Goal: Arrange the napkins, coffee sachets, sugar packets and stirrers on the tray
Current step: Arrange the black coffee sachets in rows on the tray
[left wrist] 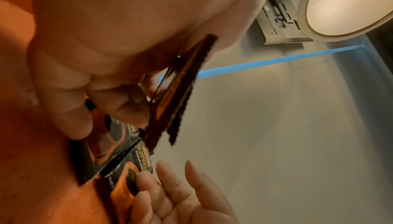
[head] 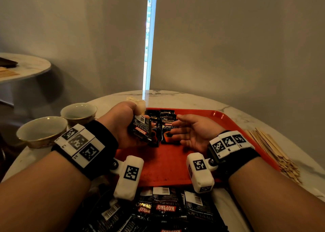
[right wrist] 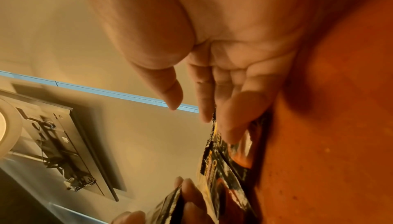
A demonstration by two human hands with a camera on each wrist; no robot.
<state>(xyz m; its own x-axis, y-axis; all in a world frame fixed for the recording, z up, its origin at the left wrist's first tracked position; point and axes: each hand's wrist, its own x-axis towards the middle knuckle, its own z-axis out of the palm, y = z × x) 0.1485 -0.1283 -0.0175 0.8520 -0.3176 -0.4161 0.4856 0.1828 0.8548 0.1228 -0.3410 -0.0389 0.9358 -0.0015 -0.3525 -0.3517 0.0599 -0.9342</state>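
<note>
1. The red tray point(head: 228, 124) sits on the marble table point(head: 202, 100) straight ahead of the person, with both hands over its far half.
2. A loose heap of coffee sachets point(head: 163, 209) lies off the tray, nearest the body; the wooden stirrers point(head: 270, 147) lie on the table just right of the tray.
3. The laid sachets point(head: 167, 126) lie overlapping on the tray between the two hands, long axes running away from the person.
4. The left hand point(head: 123, 124) grips a small stack of sachets point(head: 140, 131), held on edge just left of that row.
5. The right hand point(head: 191, 133) is relaxed, palm up, fingertips point(left wrist: 146, 184) touching the nearest laid sachet; it is the nearer hand to straighten the row.
</note>
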